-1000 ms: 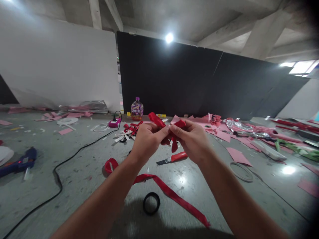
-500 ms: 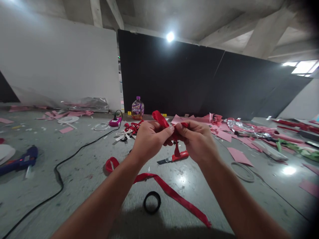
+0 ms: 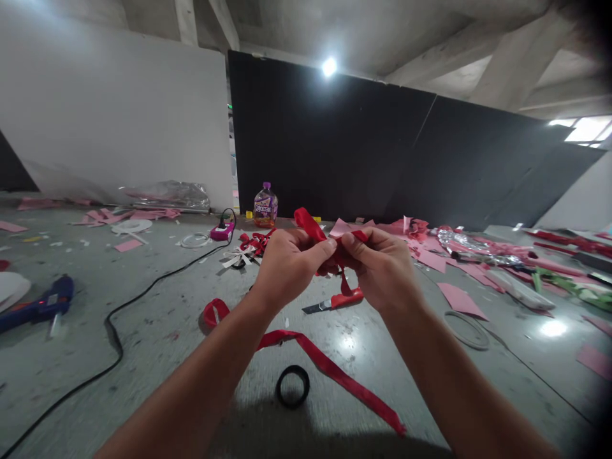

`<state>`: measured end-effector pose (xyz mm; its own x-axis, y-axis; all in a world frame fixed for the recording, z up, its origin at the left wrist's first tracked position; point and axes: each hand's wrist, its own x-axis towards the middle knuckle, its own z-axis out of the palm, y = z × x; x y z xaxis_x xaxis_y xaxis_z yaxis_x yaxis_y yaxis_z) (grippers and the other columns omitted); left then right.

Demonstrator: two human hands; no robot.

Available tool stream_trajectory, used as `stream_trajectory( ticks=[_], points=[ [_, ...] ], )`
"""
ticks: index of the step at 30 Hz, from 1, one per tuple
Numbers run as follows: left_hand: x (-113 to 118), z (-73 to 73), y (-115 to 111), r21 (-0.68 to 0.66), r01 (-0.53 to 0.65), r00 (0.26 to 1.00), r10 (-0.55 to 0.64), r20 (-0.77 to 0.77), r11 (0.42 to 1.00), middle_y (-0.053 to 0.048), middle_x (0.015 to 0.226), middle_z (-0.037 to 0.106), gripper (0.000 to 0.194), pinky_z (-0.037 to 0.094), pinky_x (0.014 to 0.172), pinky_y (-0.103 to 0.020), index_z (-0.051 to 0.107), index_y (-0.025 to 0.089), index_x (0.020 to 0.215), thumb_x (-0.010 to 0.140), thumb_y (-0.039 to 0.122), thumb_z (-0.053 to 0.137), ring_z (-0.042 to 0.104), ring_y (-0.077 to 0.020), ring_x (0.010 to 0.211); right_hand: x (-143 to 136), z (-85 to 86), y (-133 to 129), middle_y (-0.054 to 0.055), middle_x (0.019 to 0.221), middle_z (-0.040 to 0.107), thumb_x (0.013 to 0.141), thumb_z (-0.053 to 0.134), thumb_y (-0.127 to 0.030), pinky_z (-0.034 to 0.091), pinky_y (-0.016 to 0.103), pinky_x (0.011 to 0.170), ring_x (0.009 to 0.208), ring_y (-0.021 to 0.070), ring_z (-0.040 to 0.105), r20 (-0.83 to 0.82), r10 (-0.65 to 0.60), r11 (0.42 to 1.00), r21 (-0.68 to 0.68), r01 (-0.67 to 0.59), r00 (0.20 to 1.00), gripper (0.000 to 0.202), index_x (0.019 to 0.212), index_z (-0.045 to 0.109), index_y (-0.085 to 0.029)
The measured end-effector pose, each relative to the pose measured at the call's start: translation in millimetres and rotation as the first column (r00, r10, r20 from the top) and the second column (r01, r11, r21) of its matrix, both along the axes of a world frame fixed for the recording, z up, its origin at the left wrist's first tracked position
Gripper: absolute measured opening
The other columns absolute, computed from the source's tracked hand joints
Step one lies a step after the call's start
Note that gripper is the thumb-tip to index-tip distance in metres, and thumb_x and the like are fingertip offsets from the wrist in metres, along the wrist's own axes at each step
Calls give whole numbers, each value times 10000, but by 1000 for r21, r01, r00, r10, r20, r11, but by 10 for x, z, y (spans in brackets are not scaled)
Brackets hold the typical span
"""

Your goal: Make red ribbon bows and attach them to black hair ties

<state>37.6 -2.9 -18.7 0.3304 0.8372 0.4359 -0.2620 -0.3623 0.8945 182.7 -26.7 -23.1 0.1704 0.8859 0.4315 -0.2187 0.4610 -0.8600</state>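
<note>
My left hand [image 3: 291, 261] and my right hand [image 3: 385, 261] meet at the middle, both pinching a red ribbon [image 3: 308, 223]. One loop of it stands up above the left fingers, and a short tail hangs between the hands. The fingers hide the part where the ribbon is gathered. Below them, a utility knife [image 3: 335, 301] with a red handle lies on the work surface, blade pointing left. Nearer to me a long red ribbon strip [image 3: 339, 373] stretches under my left forearm, its curled end [image 3: 216, 312] at the left. A black ring-shaped roll [image 3: 292, 387] lies in front of it.
A blue glue gun [image 3: 55, 303] lies far left, near a black cable [image 3: 143, 292] running to a magenta power adapter [image 3: 222, 229]. Behind stand a purple-capped bottle [image 3: 266, 207] and a black panel [image 3: 325, 140]. Pink paper scraps [image 3: 461, 299] and plastic wrap litter the right side.
Both hands keep their pinch on the ribbon, with the right fingers shifted very slightly. The hanging tail has swung a little to the right. The view has tilted marginally.
</note>
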Motion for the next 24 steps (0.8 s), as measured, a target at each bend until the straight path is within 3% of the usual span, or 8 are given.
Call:
stream_trajectory(
  ticks=[9, 15, 20, 24],
  points=[
    [-7, 29, -7, -50, -15, 998, 12, -64, 999, -93, 661, 731, 170, 559, 560, -263, 721, 86, 724, 788, 238, 681, 677, -165, 574, 28, 3, 3, 3, 694, 700, 643, 873, -223, 596, 326, 628, 652, 158, 677, 12, -111, 994, 26, 110, 994, 217, 641, 656, -203],
    [-41, 51, -3, -26, -4, 992, 1, -130, 1000, -84, 627, 716, 174, 547, 572, -264, 725, 89, 725, 788, 246, 682, 676, -170, 577, 36, 48, -8, 8, 647, 696, 639, 875, -271, 595, 335, 578, 592, 170, 679, -14, -18, 1000, -21, 18, 1000, 240, 645, 648, -194],
    [-59, 40, -3, -5, 35, 994, -36, -105, 999, -64, 641, 700, 175, 551, 612, -278, 717, 100, 731, 773, 269, 701, 666, -168, 605, 58, 66, 6, 5, 644, 702, 576, 897, -270, 593, 310, 580, 596, 161, 684, -111, 55, 990, -122, -69, 992, 269, 609, 643, -186],
    [-60, 19, 5, 15, 64, 993, -62, -100, 998, -52, 649, 699, 139, 540, 621, -269, 707, 113, 732, 774, 244, 693, 659, -159, 608, 105, 62, 29, -15, 628, 669, 608, 876, -273, 564, 264, 560, 586, 129, 653, -131, 106, 973, -191, -130, 986, 266, 603, 623, -190]
  ],
)
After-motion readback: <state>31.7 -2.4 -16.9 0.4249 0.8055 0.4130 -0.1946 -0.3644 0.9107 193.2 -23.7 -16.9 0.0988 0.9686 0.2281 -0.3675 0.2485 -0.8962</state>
